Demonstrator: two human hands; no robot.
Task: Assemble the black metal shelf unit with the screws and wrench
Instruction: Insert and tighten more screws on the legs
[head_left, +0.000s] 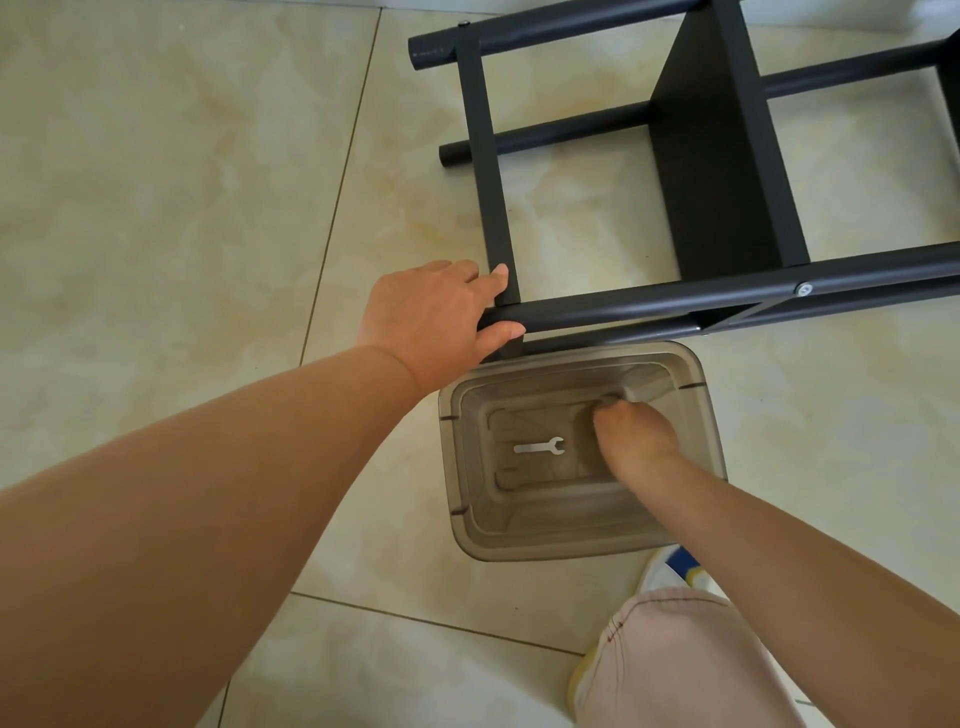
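The shelf frame (701, 182) lay on the floor at twelve o'clock, steadied by the left hand (436, 317) clasping a tube. Inside the bin (711, 415), the right hand (636, 439) was curled; its hold cannot be told. Fetching hardware seemed underway; the wrench (540, 447) needed picking next.

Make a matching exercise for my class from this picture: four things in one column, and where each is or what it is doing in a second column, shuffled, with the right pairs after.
Things
1. small flat silver wrench
2. left hand
3. right hand
4. silver screw head

Places or states
A. grips the end of a black metal tube of the shelf frame
B. sits in a black tube, on the right
C. lies on the bottom of the translucent grey plastic bin
D. reaches down inside the bin, beside the wrench

Pairs: 1-C, 2-A, 3-D, 4-B
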